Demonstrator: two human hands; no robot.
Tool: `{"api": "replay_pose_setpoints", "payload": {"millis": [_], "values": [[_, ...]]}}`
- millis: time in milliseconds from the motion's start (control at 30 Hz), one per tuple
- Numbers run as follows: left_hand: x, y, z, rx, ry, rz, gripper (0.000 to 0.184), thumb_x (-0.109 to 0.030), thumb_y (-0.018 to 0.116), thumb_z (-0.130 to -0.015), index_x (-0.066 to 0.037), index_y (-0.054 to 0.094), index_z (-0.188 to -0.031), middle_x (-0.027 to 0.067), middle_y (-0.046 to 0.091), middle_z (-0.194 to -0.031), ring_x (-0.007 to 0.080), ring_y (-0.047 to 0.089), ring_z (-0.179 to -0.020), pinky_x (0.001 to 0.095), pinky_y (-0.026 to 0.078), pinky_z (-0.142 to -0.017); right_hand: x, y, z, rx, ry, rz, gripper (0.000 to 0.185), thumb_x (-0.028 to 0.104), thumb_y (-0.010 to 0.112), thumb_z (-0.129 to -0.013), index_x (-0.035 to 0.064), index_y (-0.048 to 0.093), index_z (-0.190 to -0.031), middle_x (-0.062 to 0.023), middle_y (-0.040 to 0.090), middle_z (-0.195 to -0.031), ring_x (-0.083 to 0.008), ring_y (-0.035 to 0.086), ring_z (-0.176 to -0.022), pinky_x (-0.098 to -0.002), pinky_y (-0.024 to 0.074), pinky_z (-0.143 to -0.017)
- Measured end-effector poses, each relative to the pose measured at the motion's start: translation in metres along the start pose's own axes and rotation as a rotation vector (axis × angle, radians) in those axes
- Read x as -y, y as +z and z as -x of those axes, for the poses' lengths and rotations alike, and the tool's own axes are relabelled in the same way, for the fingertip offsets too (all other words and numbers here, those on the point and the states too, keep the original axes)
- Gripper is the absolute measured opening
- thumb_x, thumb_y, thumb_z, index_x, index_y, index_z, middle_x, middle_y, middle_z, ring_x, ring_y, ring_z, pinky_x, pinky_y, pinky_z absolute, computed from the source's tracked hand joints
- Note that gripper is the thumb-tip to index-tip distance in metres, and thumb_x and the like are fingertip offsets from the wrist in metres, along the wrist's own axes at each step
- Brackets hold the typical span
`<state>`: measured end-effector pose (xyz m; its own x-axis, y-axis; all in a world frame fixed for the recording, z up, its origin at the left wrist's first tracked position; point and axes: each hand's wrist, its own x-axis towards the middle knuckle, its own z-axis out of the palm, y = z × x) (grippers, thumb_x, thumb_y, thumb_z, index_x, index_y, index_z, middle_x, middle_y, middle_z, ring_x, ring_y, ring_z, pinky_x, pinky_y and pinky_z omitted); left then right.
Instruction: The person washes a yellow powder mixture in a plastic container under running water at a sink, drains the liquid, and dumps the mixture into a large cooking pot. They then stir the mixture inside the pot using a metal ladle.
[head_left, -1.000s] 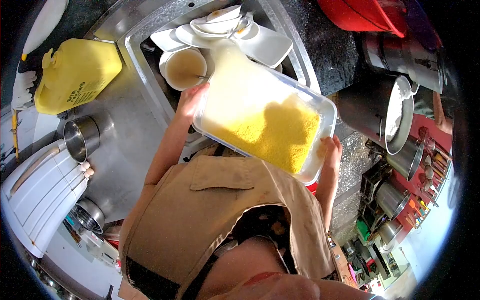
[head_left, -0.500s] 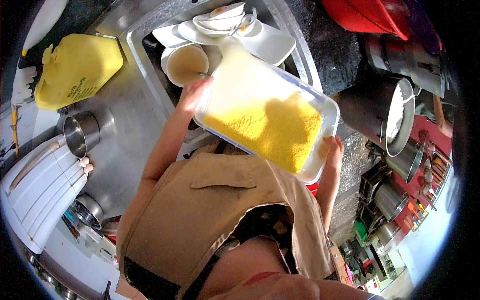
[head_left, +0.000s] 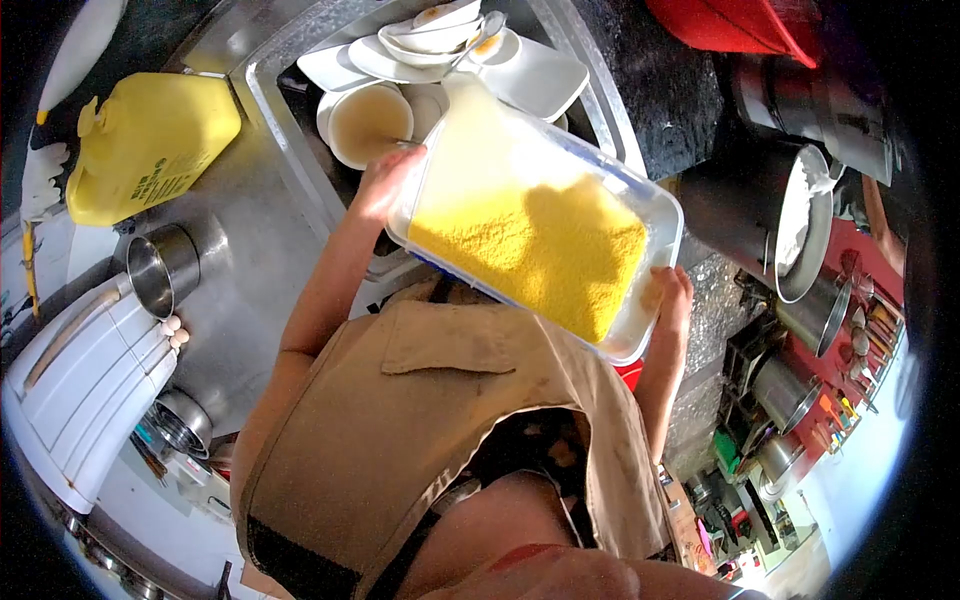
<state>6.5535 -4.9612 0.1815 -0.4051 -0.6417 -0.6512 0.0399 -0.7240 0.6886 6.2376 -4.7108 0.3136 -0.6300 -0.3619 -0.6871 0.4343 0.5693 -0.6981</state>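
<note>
A clear plastic container (head_left: 668, 222) is tilted over the sink edge, between my two hands. Yellow, grainy-looking contents (head_left: 540, 260) fill much of it, and a pale yellow patch reaches past its far left corner toward the dishes. My left hand (head_left: 387, 183) grips the left side, its fingers partly hidden. At the lower right corner, my right hand (head_left: 673, 292) is closed on the rim. Beyond lie stacked white dishes (head_left: 425, 40) in the sink (head_left: 265, 95), a bowl of cloudy liquid (head_left: 367, 125) and a spoon (head_left: 480, 38).
A yellow jug (head_left: 160, 140) and a steel pot (head_left: 162, 270) stand on the metal counter (head_left: 245, 310) at left. On the right is a large pot (head_left: 805, 220) with something white inside. A red basin (head_left: 740, 25) sits at the upper right.
The container stays in both hands, shifted very slightly. Around it, the view has moved a little, with the dishes and jug appearing slightly further left.
</note>
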Motion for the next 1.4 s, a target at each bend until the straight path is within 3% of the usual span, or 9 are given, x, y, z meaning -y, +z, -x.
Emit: {"api": "replay_pose_setpoints", "payload": {"millis": [700,967,1400], "values": [[-0.001,0.003,0.005,-0.03,-0.093,0.013,0.03,-0.023,0.063,-0.082,0.005,0.061,-0.093,0.0069,0.063,-0.082,0.0109,0.059,-0.068,0.0229,0.046,-0.062,-0.003,-0.005,0.002,0.024,0.018,0.0,0.028,0.015,0.056,-0.072,-0.0019,0.056,-0.094,-0.0074,0.06,-0.082,-0.0161,0.056,-0.07,-0.0266,0.0442,-0.066],[-0.006,0.004,0.01,-0.03,-0.138,0.027,0.032,-0.022,0.061,-0.083,0.006,0.059,-0.098,0.0079,0.064,-0.084,0.012,0.06,-0.069,0.0238,0.047,-0.062,0.003,0.002,0.009,0.021,0.03,0.014,0.027,0.014,0.054,-0.073,-0.0021,0.056,-0.095,-0.0075,0.06,-0.082,-0.016,0.057,-0.069,-0.0268,0.0447,-0.064],[-0.005,-0.002,0.008,0.01,-0.107,0.06,0.027,-0.019,0.057,-0.085,0.007,0.06,-0.094,0.0112,0.064,-0.087,0.0144,0.061,-0.072,0.024,0.049,-0.062,0.0,-0.001,0.004,0.033,0.065,-0.012,0.025,0.013,0.053,-0.074,-0.0018,0.056,-0.095,-0.0076,0.06,-0.082,-0.016,0.057,-0.069,-0.0261,0.0444,-0.064]]}}
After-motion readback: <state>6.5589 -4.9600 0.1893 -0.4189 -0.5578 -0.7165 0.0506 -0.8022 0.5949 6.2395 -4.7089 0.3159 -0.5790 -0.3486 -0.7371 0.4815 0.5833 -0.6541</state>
